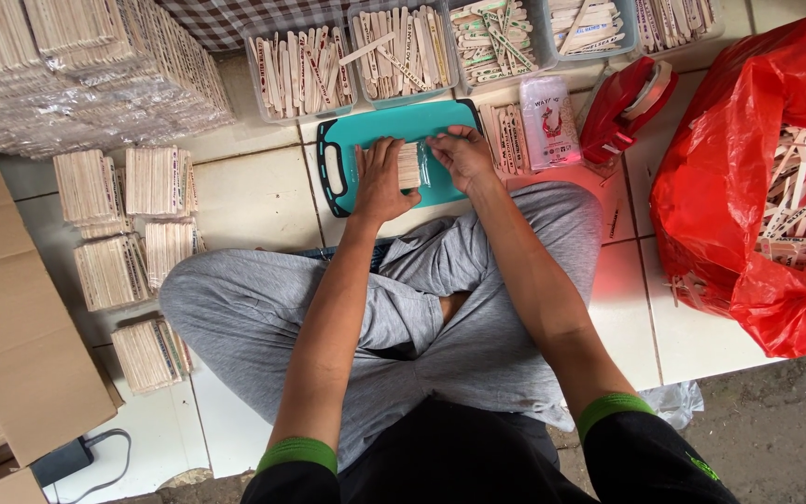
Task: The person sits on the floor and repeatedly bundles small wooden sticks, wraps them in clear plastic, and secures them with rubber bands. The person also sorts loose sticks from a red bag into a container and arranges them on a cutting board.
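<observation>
**Both hands on a small stack of wooden sticks**

While we sit cross-legged on the white tiled floor (254,191), the head view shows our left hand (382,179) and right hand (462,156) meeting over a teal cutting board (366,126). Between them sits a small stack of wooden sticks (409,165) — the left hand lies mostly flat with its fingers pressed against the stack's left side, the right hand curls loosely at its right edge, fingertips touching it. The stack rests on the board.

Beyond the board stand clear plastic trays (302,70) filled with loose sticks. Just right of the board lie a clear printed packet (548,121) and a red tape dispenser (622,105). Farther right, a red plastic bag (729,196) holds a heap of sticks. On our left — bundled stick packs (132,224) lie on the tiles, beside a cardboard box (11,308).
</observation>
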